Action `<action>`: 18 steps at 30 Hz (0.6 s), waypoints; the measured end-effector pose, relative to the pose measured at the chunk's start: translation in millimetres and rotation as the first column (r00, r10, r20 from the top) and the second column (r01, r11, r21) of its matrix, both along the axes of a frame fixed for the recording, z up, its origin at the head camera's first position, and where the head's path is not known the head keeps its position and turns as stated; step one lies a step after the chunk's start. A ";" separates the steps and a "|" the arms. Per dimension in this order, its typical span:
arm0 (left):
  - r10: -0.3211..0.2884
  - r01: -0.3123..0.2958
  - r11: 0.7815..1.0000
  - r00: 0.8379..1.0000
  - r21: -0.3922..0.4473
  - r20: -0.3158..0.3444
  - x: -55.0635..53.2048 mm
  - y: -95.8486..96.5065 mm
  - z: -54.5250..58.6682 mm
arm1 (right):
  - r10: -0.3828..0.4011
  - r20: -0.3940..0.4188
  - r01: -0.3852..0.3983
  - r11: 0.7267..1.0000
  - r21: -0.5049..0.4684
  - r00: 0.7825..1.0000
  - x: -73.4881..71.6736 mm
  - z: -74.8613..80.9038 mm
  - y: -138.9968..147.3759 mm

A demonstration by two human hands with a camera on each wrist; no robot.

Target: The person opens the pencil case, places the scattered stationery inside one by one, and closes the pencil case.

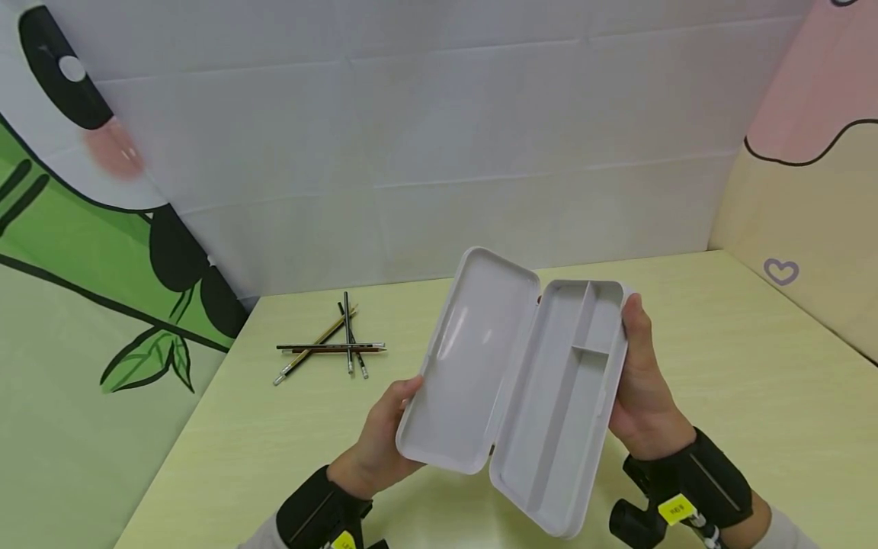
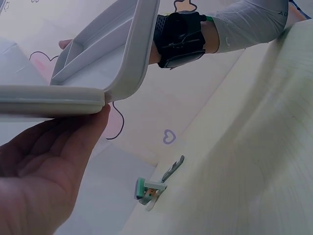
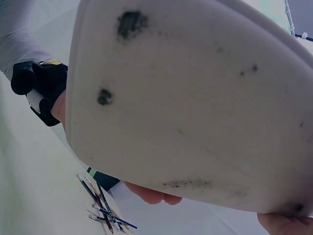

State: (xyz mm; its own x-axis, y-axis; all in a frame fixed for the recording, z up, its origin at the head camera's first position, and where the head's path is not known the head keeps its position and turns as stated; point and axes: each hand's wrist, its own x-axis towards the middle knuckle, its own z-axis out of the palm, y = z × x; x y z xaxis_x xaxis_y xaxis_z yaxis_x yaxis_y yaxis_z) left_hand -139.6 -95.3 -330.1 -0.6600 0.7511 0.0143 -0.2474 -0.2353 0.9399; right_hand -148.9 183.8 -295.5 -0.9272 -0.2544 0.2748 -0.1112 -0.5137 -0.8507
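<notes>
A white plastic pencil case (image 1: 542, 427) is held up over the table, tilted, its lid (image 1: 473, 358) swung out to the left. Inside, the tray has dividers and holds nothing. My left hand (image 1: 380, 438) grips the lid's left edge, thumb on the rim and fingers underneath. On the other side, my right hand (image 1: 648, 389) holds the tray's upper right edge, its thumb along the rim and the fingers hidden behind. In the right wrist view the case's underside (image 3: 186, 112) shows dark smudges. Several pencils (image 1: 349, 348) lie crossed in a pile beyond my left hand.
The pale wood-grain table (image 1: 720, 351) meets a white wall sheet (image 1: 446, 137) at the back and a printed backdrop (image 1: 802, 229) on the right. In the left wrist view, a small green and white object (image 2: 142, 188) lies on the table beside grey pieces.
</notes>
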 end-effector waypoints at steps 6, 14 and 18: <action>0.026 -0.027 0.999 1.000 0.023 0.014 -0.1 2.1 1.5 | -0.032 0.000 0.032 0.999 -0.021 0.999 -1.1 0.9 -1.5; 0.089 -0.089 0.996 0.996 0.001 0.030 0.4 4.5 2.4 | -0.046 0.008 0.046 0.998 -0.030 0.999 -0.8 0.8 -1.5; 0.118 -0.118 0.993 0.992 0.004 0.041 0.7 4.9 1.8 | -0.030 0.005 0.030 0.999 -0.015 1.000 -1.1 -0.5 0.0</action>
State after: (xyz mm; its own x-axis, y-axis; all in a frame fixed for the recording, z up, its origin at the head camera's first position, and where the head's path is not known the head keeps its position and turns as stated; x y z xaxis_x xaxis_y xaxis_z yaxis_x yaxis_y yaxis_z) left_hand -139.0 -90.3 -328.3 -0.7439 0.6682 -0.0096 -0.2556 -0.2712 0.9280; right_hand -150.0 183.8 -295.9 -0.9357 -0.2226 0.2738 -0.1225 -0.5229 -0.8435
